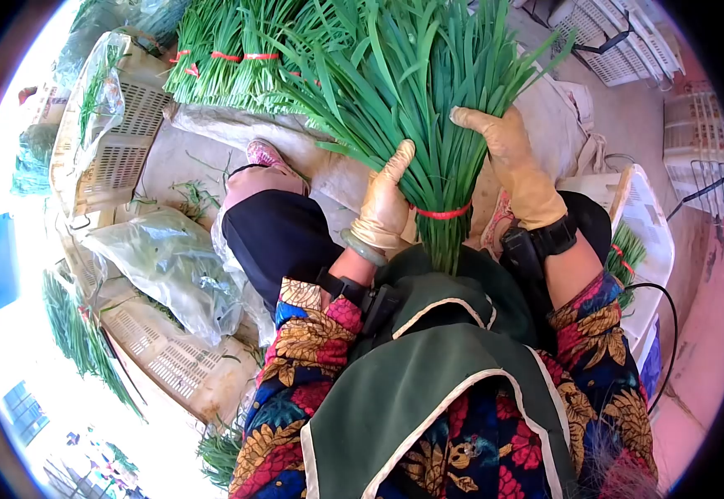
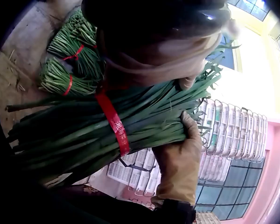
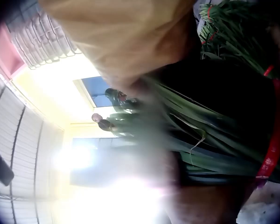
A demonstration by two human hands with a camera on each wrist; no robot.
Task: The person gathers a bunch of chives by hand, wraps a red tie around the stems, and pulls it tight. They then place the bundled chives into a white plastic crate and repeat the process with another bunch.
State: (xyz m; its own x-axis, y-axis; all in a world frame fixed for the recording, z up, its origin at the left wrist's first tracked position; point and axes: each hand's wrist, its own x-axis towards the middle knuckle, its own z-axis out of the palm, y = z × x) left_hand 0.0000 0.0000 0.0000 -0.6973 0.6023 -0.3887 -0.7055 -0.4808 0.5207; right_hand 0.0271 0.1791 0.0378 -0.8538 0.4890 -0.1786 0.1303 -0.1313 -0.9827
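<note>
Cupping the banded bunch (image 1: 433, 150), the left hand (image 1: 384, 202) and right hand (image 1: 515, 166), half closed around it, should squeeze evenly, I'd say.

Pale printed characters, seemingly Chinese, stand on the glossy red band (image 2: 113, 122) around the bundle of long flat green leaves (image 2: 74, 133), too blurred to read.

I'm watching a person's gloved left hand (image 1: 383, 204) and right hand (image 1: 516, 162) grip a red-banded leafy bundle (image 1: 435, 137), stems towards the dark green apron (image 1: 437, 370); more tied bundles (image 1: 241, 71) lie at eleven o'clock, a pale perforated crate (image 1: 133, 137) at ten.
</note>
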